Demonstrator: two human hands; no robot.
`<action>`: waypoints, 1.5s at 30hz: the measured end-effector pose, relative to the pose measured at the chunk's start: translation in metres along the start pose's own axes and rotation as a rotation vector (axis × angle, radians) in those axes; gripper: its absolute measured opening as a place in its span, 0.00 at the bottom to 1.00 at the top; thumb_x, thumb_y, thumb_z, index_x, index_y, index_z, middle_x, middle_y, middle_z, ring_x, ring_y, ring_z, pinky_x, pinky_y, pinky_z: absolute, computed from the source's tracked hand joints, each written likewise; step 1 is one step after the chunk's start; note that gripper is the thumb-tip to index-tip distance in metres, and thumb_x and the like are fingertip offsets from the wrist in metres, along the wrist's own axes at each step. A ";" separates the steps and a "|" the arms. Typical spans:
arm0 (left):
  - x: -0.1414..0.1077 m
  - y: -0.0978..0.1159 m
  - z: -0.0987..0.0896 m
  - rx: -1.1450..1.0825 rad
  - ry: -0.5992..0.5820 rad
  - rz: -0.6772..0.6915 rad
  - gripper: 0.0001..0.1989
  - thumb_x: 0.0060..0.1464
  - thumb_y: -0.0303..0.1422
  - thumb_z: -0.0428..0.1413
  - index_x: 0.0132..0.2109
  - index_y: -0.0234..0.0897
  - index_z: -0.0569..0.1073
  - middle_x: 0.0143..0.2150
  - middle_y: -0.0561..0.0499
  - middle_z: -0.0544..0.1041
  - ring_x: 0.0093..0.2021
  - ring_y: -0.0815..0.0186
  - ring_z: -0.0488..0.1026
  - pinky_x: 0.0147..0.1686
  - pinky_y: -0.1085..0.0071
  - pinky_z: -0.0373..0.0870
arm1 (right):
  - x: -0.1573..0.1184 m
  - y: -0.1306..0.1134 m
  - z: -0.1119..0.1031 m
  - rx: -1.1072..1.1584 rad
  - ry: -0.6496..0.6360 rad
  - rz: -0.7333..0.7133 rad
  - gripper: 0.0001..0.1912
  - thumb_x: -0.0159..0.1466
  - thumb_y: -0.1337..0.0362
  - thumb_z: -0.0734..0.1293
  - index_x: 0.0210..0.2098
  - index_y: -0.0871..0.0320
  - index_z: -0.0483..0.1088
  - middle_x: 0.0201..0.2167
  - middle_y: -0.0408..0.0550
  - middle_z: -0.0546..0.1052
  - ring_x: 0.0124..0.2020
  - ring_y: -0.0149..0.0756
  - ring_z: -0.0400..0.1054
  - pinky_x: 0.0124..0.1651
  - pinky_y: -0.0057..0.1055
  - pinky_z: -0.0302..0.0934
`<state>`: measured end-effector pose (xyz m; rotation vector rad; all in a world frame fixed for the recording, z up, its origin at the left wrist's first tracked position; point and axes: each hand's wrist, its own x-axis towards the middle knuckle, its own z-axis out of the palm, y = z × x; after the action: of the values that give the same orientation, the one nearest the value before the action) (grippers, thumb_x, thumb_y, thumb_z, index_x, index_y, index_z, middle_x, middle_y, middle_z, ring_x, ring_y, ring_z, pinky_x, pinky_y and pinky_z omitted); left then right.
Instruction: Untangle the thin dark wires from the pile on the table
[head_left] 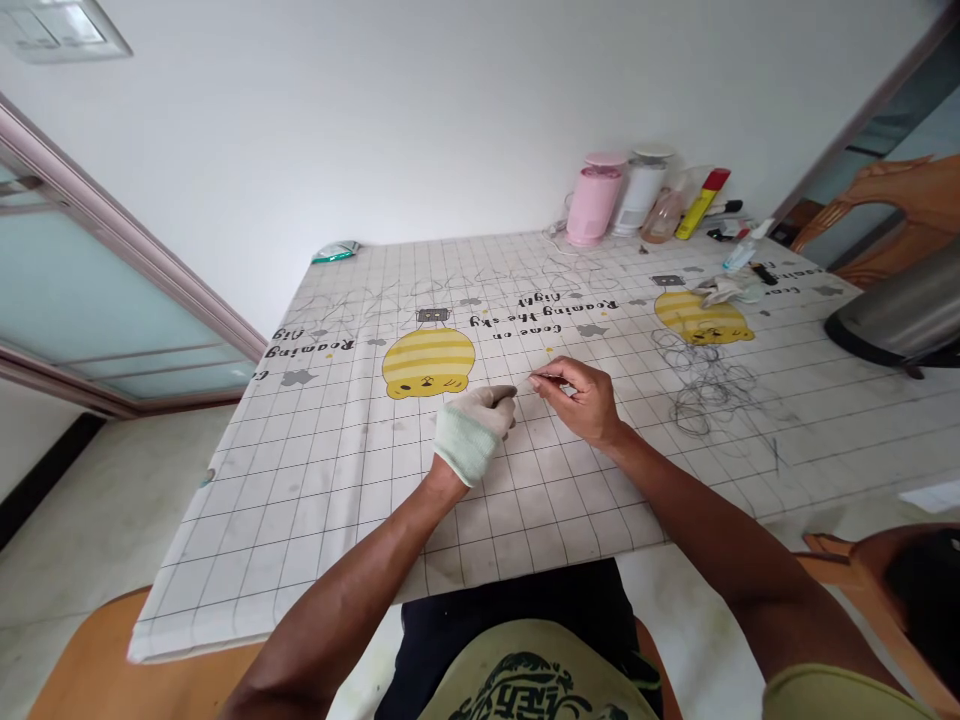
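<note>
My left hand (472,432) wears a white knit glove with a pale green cuff, and its fingers are closed at their tips on something small. My right hand (577,402) is bare and pinches a short thin wire (541,378), which points toward the gloved fingertips. The two hands are almost touching above the oilcloth table cover (525,500), which has a printed grid. To the right of them lies a loose tangle of thin dark wire (705,385). Whatever is inside the gloved fingers is mostly hidden.
A crumpled white glove or cloth (726,290) lies at the far right of the table. Pink and white containers (594,200), bottles and a yellow tube (701,204) stand along the back edge. A metal bin (900,315) and wooden chairs stand at right; a glass door (97,290) is at left.
</note>
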<state>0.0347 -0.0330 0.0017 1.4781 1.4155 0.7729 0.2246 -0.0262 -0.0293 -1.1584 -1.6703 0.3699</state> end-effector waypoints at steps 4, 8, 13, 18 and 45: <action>-0.005 0.002 0.009 0.000 -0.010 -0.021 0.19 0.62 0.33 0.54 0.57 0.40 0.82 0.28 0.54 0.81 0.26 0.68 0.76 0.32 0.72 0.75 | 0.001 0.004 0.003 -0.098 0.007 -0.073 0.11 0.72 0.55 0.67 0.36 0.51 0.76 0.33 0.49 0.81 0.34 0.41 0.74 0.40 0.41 0.70; -0.009 0.006 0.016 0.073 0.029 0.031 0.19 0.62 0.31 0.55 0.56 0.39 0.83 0.29 0.51 0.82 0.30 0.64 0.79 0.38 0.69 0.76 | 0.005 0.010 0.006 -0.102 -0.061 -0.083 0.12 0.73 0.54 0.66 0.36 0.51 0.77 0.33 0.49 0.81 0.35 0.42 0.74 0.40 0.41 0.70; -0.009 0.008 0.020 0.077 -0.018 -0.004 0.20 0.63 0.31 0.53 0.58 0.39 0.82 0.29 0.53 0.82 0.28 0.66 0.78 0.37 0.70 0.75 | 0.006 0.017 0.008 -0.099 -0.092 -0.139 0.10 0.72 0.56 0.67 0.39 0.50 0.79 0.36 0.50 0.82 0.38 0.44 0.76 0.45 0.43 0.71; -0.006 0.006 0.023 0.059 -0.033 -0.013 0.19 0.63 0.31 0.53 0.56 0.38 0.82 0.27 0.54 0.81 0.25 0.68 0.77 0.34 0.71 0.74 | 0.006 0.021 0.008 -0.093 -0.103 -0.191 0.08 0.72 0.58 0.69 0.41 0.49 0.81 0.38 0.51 0.83 0.40 0.45 0.77 0.48 0.45 0.73; 0.004 0.000 0.011 0.139 0.271 0.028 0.19 0.65 0.35 0.54 0.58 0.46 0.82 0.43 0.50 0.86 0.46 0.60 0.81 0.56 0.64 0.72 | 0.007 -0.011 -0.003 0.192 -0.096 0.093 0.13 0.68 0.54 0.73 0.48 0.52 0.80 0.46 0.49 0.84 0.42 0.43 0.80 0.43 0.41 0.77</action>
<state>0.0450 -0.0316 -0.0032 1.5452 1.6826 0.9351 0.2213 -0.0264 -0.0160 -1.0910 -1.6271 0.6398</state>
